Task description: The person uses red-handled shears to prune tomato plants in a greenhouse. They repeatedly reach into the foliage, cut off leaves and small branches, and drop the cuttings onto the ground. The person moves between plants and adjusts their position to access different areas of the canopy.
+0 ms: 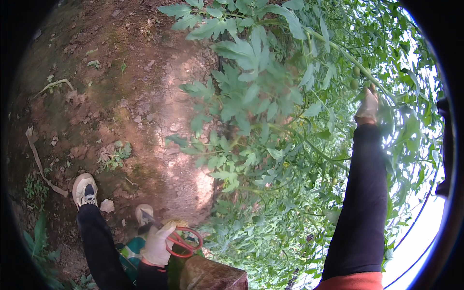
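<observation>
My left hand (158, 243), in a pale glove, holds scissors with red looped handles (185, 242) low in the view; their blades point up and left, over a shoe. My right hand (368, 105), also gloved, is raised at the far right among the foliage. Its fingertips are at a thick green tomato stem (342, 52), beside small green tomatoes (353, 84). Whether the fingers close on the stem or a fruit cannot be told. Large tomato leaves (250, 54) fill the upper middle.
Reddish-brown soil (119, 90) lies at left, with a dry stick (40, 163) and small weeds (116, 156). My light shoes (85, 188) stand on it. A brown box-like object (214, 273) is at the bottom. Dense tomato plants (275, 174) line the right side, with dark cables (413, 221) beyond.
</observation>
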A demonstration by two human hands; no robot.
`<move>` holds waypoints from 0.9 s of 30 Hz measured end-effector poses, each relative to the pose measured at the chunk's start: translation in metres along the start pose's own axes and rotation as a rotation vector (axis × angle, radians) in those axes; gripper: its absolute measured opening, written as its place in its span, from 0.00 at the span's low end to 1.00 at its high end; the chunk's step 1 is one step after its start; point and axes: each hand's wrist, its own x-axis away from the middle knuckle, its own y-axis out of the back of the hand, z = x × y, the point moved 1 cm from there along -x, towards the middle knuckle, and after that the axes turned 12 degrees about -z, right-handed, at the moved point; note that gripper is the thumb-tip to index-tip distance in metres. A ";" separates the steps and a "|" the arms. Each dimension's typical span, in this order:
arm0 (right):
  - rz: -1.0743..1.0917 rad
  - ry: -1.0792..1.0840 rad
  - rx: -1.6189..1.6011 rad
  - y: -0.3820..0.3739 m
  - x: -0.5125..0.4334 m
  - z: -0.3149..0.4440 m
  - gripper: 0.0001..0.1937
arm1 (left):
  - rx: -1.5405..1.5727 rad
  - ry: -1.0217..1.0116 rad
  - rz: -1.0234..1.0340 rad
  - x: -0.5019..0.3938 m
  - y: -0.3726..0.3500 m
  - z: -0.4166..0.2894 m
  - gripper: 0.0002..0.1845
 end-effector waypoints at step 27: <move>0.535 0.647 0.795 0.020 0.007 0.039 0.20 | -0.065 0.153 -0.086 0.003 -0.034 -0.010 0.23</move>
